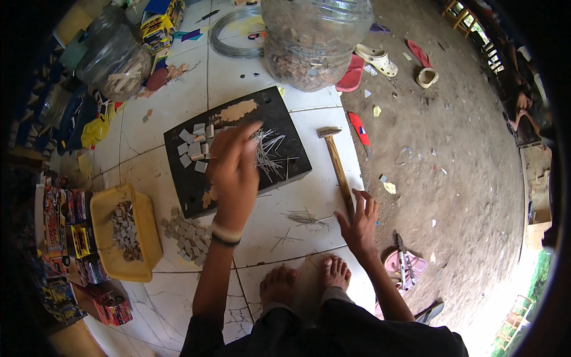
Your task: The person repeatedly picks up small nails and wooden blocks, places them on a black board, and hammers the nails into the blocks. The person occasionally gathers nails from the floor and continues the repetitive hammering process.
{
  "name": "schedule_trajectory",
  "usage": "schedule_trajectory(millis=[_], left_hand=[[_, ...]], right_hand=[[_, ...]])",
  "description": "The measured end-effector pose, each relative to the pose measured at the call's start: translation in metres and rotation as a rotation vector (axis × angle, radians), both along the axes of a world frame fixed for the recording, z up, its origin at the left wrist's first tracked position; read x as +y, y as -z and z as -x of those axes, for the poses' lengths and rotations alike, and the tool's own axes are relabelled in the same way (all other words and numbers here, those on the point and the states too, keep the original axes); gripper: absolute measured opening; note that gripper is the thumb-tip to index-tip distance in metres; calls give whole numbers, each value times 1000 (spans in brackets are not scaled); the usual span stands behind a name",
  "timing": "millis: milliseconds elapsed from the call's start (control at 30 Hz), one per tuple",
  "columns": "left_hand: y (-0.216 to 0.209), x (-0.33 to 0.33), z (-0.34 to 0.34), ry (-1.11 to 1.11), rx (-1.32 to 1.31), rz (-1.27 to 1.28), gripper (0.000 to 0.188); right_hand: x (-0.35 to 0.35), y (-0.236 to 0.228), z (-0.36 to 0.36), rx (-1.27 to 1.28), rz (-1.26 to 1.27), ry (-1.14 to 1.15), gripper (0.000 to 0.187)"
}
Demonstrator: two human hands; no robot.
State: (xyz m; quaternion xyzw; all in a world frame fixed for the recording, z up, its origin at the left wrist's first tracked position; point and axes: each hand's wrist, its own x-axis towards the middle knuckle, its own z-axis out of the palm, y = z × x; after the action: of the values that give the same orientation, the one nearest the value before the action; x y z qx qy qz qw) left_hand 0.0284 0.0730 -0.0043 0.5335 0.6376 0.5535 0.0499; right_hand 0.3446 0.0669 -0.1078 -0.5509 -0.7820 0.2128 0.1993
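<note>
My left hand [235, 172] hovers over a black block [184, 196] on the tiles, its fingers blurred; whether it holds anything I cannot make out. Beside that hand, on the block, lie small grey square pieces [193, 149] and a heap of thin metal wires [273, 152]. A hammer [340, 169] with a wooden handle rests to the right of the block, its head pointing away from me. At the near end of the handle, my right hand [360, 229] has its thumb and fingers apart on either side, without a closed grip.
More wires [306, 218] and square pieces [187, 238] lie on the tiles. A yellow basin [148, 238] holds further pieces at left. Beyond the block stand a large clear plastic container [315, 41] and a wire coil [220, 44]. The tiled edge drops to a dirt floor [452, 178] with sandals.
</note>
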Motion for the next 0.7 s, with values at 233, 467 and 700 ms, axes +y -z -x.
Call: schedule_trajectory(millis=[233, 467, 700], left_hand=[[84, -168, -44, 128, 243, 518, 99], [141, -140, -51, 143, 360, 635, 92], [141, -125, -52, 195, 369, 528, 70]], right_hand=[[-39, -4, 6, -309, 255, -588, 143], [-4, 6, 36, -208, 55, -517, 113], [14, 6, 51, 15, 28, -424, 80]])
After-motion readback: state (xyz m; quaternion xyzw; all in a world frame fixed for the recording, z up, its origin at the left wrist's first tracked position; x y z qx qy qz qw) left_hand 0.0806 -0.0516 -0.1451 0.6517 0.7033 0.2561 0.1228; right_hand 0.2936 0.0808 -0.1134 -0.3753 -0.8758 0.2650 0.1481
